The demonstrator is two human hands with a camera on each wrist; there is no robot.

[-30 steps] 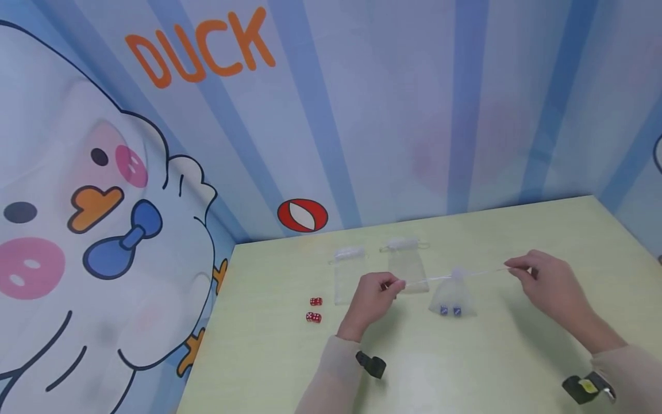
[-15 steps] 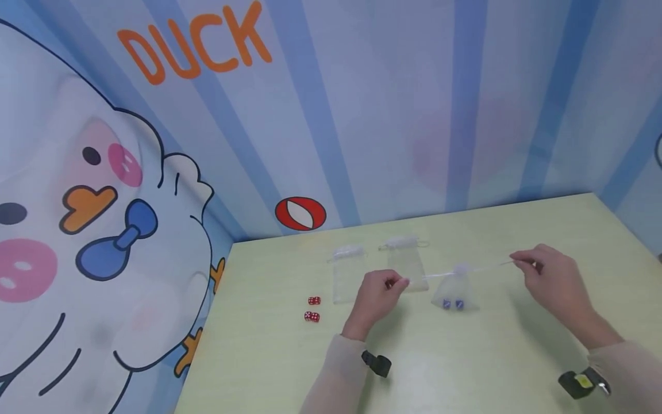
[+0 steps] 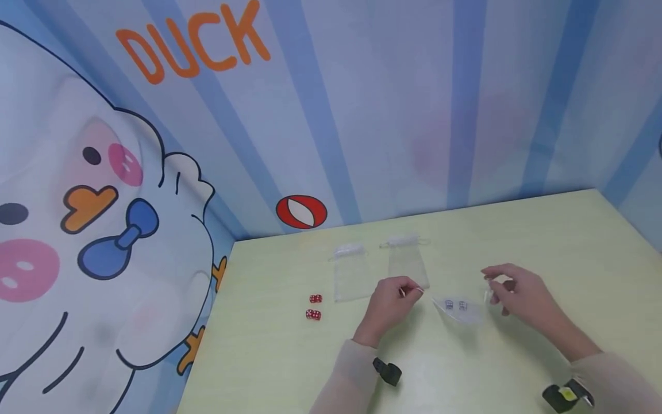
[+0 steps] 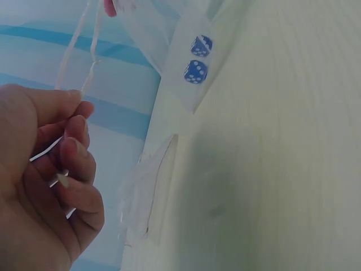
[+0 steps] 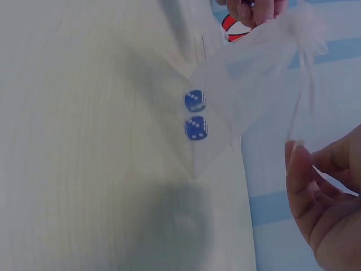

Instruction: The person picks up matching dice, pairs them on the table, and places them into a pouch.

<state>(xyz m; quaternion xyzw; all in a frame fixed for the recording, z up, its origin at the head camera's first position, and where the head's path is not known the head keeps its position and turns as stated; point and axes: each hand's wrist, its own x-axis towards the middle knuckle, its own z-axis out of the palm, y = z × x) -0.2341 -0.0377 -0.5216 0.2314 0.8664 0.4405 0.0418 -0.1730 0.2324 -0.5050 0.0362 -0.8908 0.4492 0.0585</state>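
Note:
A sheer white drawstring pouch [image 3: 465, 315] with two blue dice [image 5: 196, 129] in its bottom hangs between the hands, its dice end tipped up in the head view. The pouch's neck is gathered in the right wrist view. My left hand [image 3: 390, 305] pinches one end of the white drawstring [image 4: 92, 73] between thumb and forefinger, its other fingers curled. On the other side, my right hand [image 3: 524, 296] holds the opposite drawstring end [image 5: 300, 110] at its fingertips.
Two more sheer pouches [image 3: 353, 279] [image 3: 408, 265] lie flat behind the left hand. Red dice [image 3: 313, 314] sit in two pairs to their left. The pale table [image 3: 258, 356] meets a printed backdrop [image 3: 393, 115] at its back edge.
Both hands have come closer together, the right one moving left and downward. The drawstring, stretched taut before, has slackened. The pouch has tipped from upright, with its dice end turned toward the head camera.

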